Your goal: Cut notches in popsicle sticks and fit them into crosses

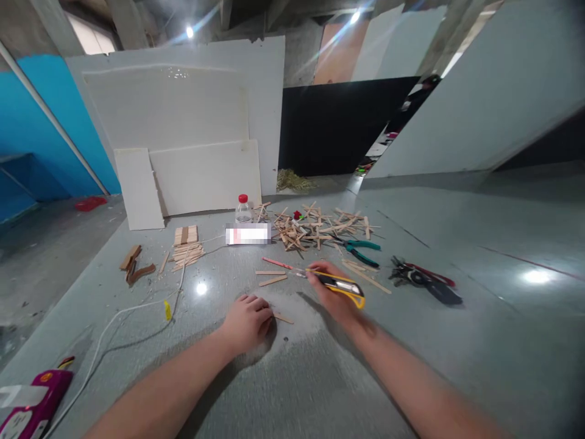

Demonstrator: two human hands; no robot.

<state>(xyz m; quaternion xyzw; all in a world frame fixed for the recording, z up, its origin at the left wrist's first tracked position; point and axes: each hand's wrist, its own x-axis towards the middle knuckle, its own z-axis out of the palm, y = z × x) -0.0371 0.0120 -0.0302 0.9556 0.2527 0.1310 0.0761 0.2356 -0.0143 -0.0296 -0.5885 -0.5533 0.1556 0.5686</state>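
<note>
My right hand (329, 294) is closed around a yellow and black utility knife (340, 285), held above the floor with its blade end toward the left. A thin reddish strip (276, 263) lies in line with the blade; I cannot tell whether it is separate. Low on the floor, my left hand (249, 320) has its fingers curled over one end of a wooden craft stick (285, 318), whose other end sticks out to the right. Two more craft sticks (273, 280) lie just beyond, between the hands.
Farther off are a stick pile (292, 233), a red-capped bottle (244, 210) and stacked sticks (186, 247). Green-handled pliers (361, 249) and a dark plier-like tool (423, 280) lie right. A white cable (114, 317) crosses left near a purple device (39, 396). Boards (205, 177) lean behind.
</note>
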